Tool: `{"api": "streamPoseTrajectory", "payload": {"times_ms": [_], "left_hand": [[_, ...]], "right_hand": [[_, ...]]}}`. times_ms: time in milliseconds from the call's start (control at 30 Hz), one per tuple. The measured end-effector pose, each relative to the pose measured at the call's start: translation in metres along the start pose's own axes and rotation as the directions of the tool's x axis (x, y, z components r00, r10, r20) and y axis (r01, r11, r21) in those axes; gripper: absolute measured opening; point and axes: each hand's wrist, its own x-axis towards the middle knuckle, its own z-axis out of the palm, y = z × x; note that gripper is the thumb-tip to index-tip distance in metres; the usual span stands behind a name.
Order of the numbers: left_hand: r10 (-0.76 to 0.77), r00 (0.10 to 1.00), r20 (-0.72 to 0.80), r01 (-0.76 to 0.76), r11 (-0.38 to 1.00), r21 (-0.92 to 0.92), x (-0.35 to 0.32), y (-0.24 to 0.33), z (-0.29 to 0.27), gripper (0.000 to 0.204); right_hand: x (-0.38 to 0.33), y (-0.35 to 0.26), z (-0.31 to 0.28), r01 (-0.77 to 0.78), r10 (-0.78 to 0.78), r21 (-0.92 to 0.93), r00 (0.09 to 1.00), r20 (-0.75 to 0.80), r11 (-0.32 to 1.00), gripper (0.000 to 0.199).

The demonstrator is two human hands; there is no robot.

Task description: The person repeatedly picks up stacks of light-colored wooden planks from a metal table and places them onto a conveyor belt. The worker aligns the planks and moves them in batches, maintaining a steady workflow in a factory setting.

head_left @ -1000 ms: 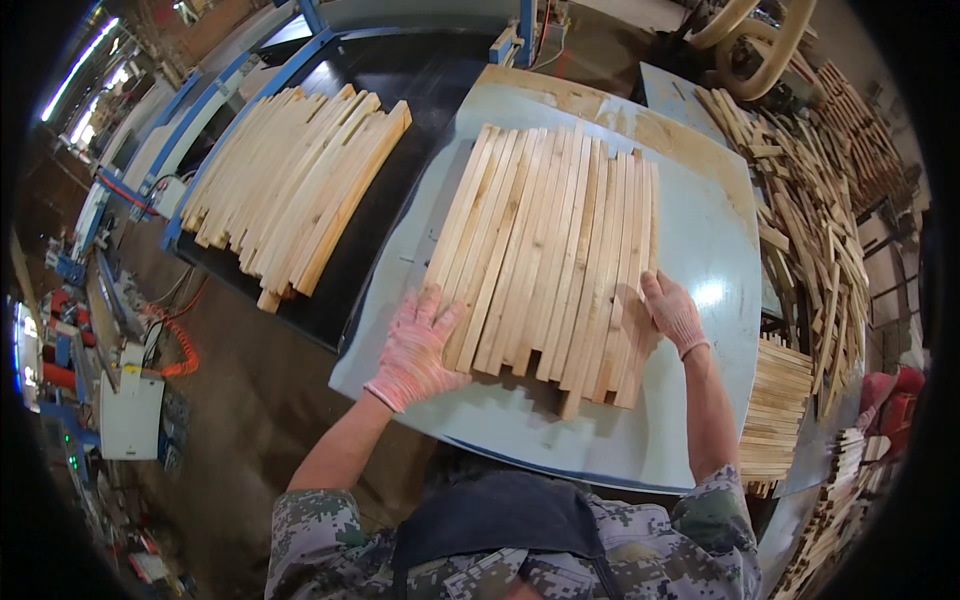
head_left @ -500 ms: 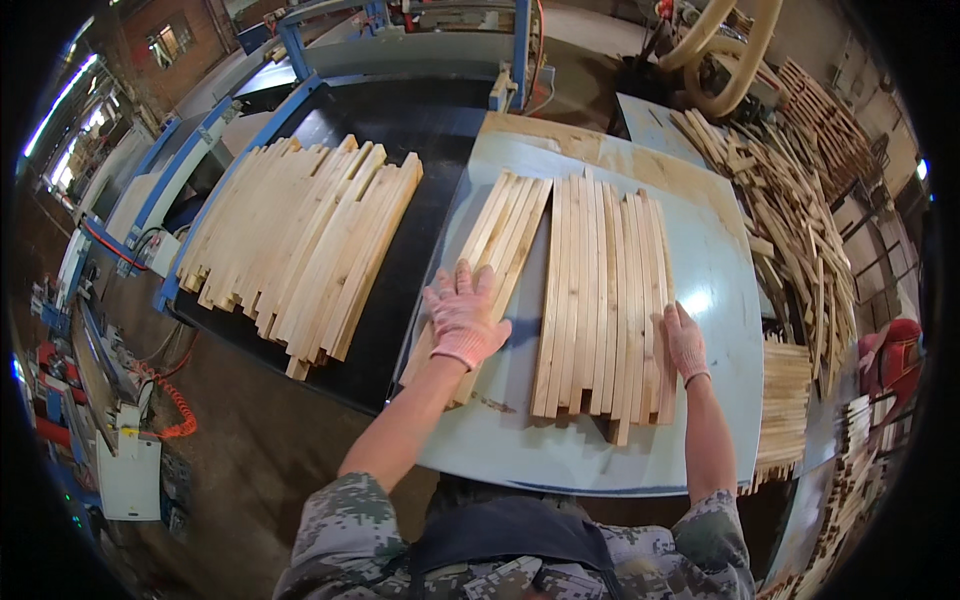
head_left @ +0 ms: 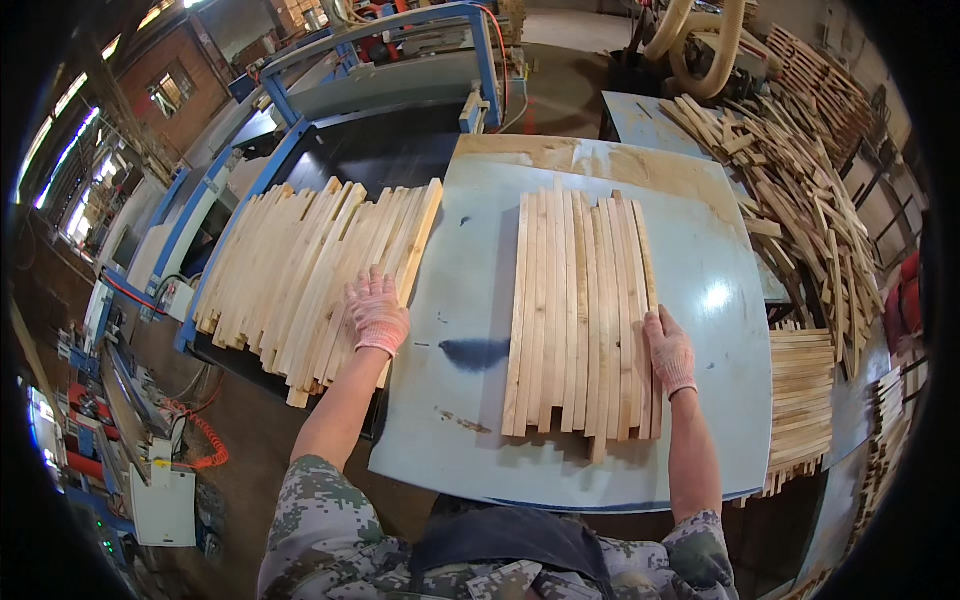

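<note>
Workshop gear surrounds a pale blue worktop point(head_left: 430, 450), brown along its far edge, with a dark stain point(head_left: 475, 353) left of its middle. Just right of that stain lie the worktop slats point(head_left: 580, 320), side by side, near ends uneven. More wood, the bed slats point(head_left: 300, 270), forms a wider batch on a black bed point(head_left: 390, 150) at the worktop's left.

Gloved in pink and white, the left hand point(head_left: 378, 312) lies on the bed slats near their right side, grip wide, fingers spread. The right hand point(head_left: 672, 350), also gloved, is at the right edge of the worktop slats; whether its grip closes on any wood, I cannot tell.

A blue frame point(head_left: 400, 18) spans the bed's far end. Right of the worktop are heaped sticks point(head_left: 790, 200), near a beige hose point(head_left: 700, 75).
</note>
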Motion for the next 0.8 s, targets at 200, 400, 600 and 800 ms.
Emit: {"api": "streamPoseTrajectory", "payload": {"times_ms": [200,400,600,800], "left_hand": [[-0.016,0.992,0.123,0.046,0.969,-0.244,0.002,0.024,-0.023,0.047],[0.208,0.972,0.107,-0.050,0.632,-0.773,-0.046,0.089,-0.017,0.049],[0.396,0.918,0.025,-0.096,0.283,-0.954,-0.086,0.136,-0.005,0.072],[0.351,0.924,0.152,0.079,0.213,-0.974,-0.083,0.030,-0.036,0.059]], "right_hand": [[0.004,-0.002,-0.006,-0.031,0.032,-0.049,0.999,0.019,0.998,0.074],[0.004,0.003,-0.006,-0.012,0.011,0.029,1.000,0.013,1.000,0.076],[0.006,0.005,0.002,-0.004,0.003,0.064,1.000,0.025,0.998,0.075],[0.007,0.002,0.000,-0.003,-0.003,0.130,0.999,0.046,0.992,0.070]]}}
